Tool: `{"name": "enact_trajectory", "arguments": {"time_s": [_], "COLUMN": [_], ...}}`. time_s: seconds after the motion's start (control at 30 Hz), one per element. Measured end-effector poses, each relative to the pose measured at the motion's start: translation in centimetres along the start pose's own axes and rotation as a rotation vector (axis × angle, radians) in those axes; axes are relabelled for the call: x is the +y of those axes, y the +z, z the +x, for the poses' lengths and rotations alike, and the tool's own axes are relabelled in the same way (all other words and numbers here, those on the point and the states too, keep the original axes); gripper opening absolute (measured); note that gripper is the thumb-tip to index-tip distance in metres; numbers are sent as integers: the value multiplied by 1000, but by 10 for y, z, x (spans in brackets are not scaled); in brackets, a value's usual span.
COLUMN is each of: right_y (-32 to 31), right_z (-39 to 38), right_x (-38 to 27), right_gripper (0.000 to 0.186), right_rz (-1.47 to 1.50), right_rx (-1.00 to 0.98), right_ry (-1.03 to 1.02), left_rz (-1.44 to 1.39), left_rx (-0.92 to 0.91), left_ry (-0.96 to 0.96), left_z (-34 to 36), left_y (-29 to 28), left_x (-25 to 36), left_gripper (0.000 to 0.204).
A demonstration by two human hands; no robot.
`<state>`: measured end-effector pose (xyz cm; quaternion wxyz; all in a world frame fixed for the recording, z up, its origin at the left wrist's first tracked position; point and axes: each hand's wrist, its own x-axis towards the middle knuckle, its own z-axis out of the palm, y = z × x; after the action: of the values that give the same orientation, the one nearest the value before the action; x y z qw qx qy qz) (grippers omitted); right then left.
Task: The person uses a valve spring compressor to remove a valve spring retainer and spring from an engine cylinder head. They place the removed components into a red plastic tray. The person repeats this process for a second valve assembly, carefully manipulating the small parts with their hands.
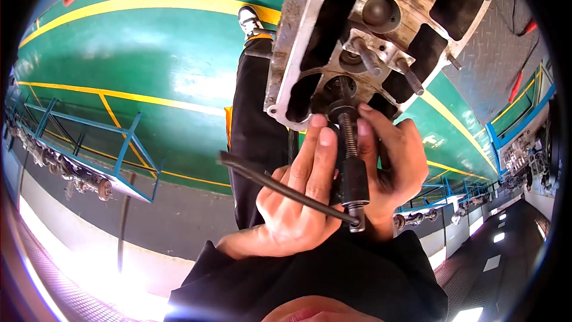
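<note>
Black cloth covers the person in front of me, a dark shirt [310,274] below two bare hands raised together at a threaded screw tool [355,182]. Its steel bar [277,188] runs out from the near end, slanting across the front of the left hand [301,188]. That hand is partly open, its long fingers stretched up beside the screw; I cannot tell how firmly they press. The right hand [393,164] is curled round the opposite side, fingers bent, with hold of the tool near the exposed thread.

The tool's far end sits at a round bore in a worn metal cylinder head [372,42], which has dark openings and protruding studs [411,77]. Beyond it I see a black trouser leg [256,137] and a black-and-white shoe [249,21] on the glossy green floor [149,53], crossed by yellow lines. A red-handled tool [516,87] lies to the right on grey tread plate [479,48]. Farther off to the left, a blue-framed stand [128,183] carries metal parts [65,170].
</note>
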<state>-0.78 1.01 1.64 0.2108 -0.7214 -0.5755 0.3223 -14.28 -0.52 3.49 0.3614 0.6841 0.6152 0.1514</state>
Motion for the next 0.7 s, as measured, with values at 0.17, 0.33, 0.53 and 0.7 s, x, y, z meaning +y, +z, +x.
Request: {"name": "enact_trajectory", "arguments": {"time_s": [0.17,0.33,0.53,0.7], "right_y": [-9,-14,-9,-4], "right_z": [1,7,3,-13], "right_x": [28,30,30,18], "right_gripper": [47,50,46,43], "right_rz": [167,223,7,-103], "right_rx": [-111,-182,-159,-99], "right_ry": [-203,-284,-367,-277], "left_rz": [-43,4,-24,-16], "left_rx": [-139,-104,-63,-60], "left_ry": [-6,-49,-20,-41], "left_z": [4,-5,1,14], "left_y": [-8,-1,2,2], "left_x": [7,6,6,13], "left_gripper": [55,60,42,50]}}
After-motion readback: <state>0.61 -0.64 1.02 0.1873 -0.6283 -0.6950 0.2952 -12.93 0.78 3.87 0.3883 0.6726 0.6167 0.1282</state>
